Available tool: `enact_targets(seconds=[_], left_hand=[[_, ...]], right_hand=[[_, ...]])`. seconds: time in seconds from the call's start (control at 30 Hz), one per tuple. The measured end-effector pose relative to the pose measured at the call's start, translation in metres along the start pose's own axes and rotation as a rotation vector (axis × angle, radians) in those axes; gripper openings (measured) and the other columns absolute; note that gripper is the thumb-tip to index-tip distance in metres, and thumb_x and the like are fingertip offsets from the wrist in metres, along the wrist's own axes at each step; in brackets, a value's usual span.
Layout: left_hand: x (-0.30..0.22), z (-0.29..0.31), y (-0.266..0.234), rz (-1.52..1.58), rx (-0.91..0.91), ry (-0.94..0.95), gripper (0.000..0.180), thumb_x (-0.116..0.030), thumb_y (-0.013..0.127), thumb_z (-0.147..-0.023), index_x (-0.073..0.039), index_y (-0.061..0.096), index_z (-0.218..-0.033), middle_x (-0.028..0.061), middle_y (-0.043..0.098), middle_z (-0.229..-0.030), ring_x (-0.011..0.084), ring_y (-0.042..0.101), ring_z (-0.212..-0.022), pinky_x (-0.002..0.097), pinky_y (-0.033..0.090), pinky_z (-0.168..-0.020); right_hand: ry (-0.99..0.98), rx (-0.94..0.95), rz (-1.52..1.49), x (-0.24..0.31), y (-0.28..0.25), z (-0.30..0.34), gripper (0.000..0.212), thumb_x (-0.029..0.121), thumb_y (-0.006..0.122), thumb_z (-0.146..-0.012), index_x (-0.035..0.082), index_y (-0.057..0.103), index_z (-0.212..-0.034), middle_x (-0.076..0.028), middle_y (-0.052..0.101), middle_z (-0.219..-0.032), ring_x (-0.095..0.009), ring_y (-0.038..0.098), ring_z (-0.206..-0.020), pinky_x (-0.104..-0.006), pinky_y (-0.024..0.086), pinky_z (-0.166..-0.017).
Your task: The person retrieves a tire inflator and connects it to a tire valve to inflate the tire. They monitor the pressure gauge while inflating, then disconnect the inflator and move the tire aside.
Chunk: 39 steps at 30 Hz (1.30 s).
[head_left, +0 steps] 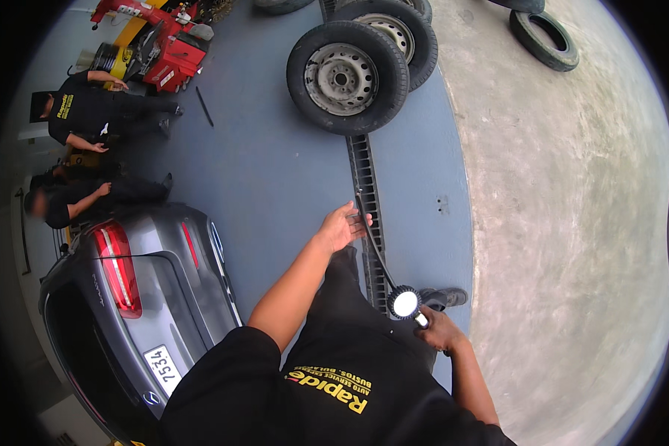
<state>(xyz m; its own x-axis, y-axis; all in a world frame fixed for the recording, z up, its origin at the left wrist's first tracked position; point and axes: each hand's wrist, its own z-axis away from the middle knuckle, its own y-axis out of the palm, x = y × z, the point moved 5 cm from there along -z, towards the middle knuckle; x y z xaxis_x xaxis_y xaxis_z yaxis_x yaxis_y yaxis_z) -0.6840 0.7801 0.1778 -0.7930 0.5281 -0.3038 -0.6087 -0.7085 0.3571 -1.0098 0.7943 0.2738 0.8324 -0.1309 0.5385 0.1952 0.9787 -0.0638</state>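
Note:
My right hand [442, 329], low and right of centre, is closed around the handle of a tire inflator gauge [406, 303]. The gauge has a round white dial, washed out by glare, with a dark ribbed rim. From it a thin black hose [380, 256] runs up and slightly left to a small tip. My left hand [341, 227] is beside the upper part of this hose, palm turned toward it. Its fingers are apart and reach across the hose, the thumb standing away from it. Whether the fingers touch the hose I cannot tell.
Ahead, a wheel with a steel rim [342, 78] leans against other wheels above a floor drain grate [363, 167]. A loose tire [544, 41] lies far right. Left are a grey car [163, 297], two co-workers [89, 111] and a red machine [172, 59]. A dark bar [204, 106] lies on the floor.

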Motion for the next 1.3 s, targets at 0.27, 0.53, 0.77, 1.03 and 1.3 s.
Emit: enact_targets(seconds=[0.27,0.53,0.77,1.03,1.3], left_hand=[[-0.194,-0.053,-0.085,0.012,-0.215,0.022,0.047,-0.053,0.045,-0.101,-0.006,0.053,-0.100,0.0005,0.048,-0.072,0.0150,0.050,-0.062,0.0376,0.051,-0.067],[-0.282,-0.126,-0.066,-0.097,-0.209,-0.072,0.048,-0.057,0.042,-0.099,-0.010,0.050,-0.093,-0.0048,0.037,-0.057,0.0100,0.039,-0.049,0.0356,0.044,-0.053],[-0.336,-0.138,-0.038,-0.137,-0.146,-0.107,0.062,-0.074,0.044,-0.090,-0.013,0.053,-0.095,0.0055,0.062,-0.079,0.0316,0.071,-0.079,0.0518,0.053,-0.078],[-0.365,-0.163,0.029,-0.557,0.218,-0.198,0.058,-0.069,0.040,-0.093,-0.013,0.052,-0.096,0.0051,0.065,-0.075,0.0260,0.070,-0.072,0.0536,0.049,-0.085],[-0.412,-0.165,-0.013,-0.648,0.409,-0.284,0.057,-0.066,0.037,-0.098,-0.010,0.050,-0.102,0.0081,0.067,-0.079,0.0250,0.068,-0.080,0.0478,0.048,-0.086]], right_hand=[[0.059,-0.091,0.144,0.160,0.005,-0.085,0.054,0.026,0.069,-0.080,-0.003,0.045,-0.119,-0.029,0.066,-0.105,-0.044,0.061,-0.107,-0.0491,0.047,-0.092],[0.143,-0.225,-0.167,0.203,-0.055,-0.144,0.054,0.024,0.072,-0.078,-0.001,0.045,-0.118,-0.026,0.066,-0.099,-0.044,0.062,-0.102,-0.0484,0.047,-0.088],[0.141,-0.414,-0.306,0.160,-0.085,-0.233,0.051,0.012,0.073,-0.071,0.005,0.053,-0.117,-0.009,0.062,-0.087,-0.023,0.062,-0.079,-0.0384,0.051,-0.075],[0.294,-0.507,-0.392,0.120,-0.032,-0.309,0.052,-0.005,0.073,-0.065,0.001,0.052,-0.112,-0.010,0.063,-0.089,-0.023,0.063,-0.082,-0.0375,0.052,-0.078],[0.352,-0.581,-0.233,0.196,0.030,-0.330,0.050,0.002,0.042,-0.088,-0.005,0.045,-0.137,-0.028,0.060,-0.125,-0.039,0.057,-0.120,-0.0415,0.044,-0.101]])
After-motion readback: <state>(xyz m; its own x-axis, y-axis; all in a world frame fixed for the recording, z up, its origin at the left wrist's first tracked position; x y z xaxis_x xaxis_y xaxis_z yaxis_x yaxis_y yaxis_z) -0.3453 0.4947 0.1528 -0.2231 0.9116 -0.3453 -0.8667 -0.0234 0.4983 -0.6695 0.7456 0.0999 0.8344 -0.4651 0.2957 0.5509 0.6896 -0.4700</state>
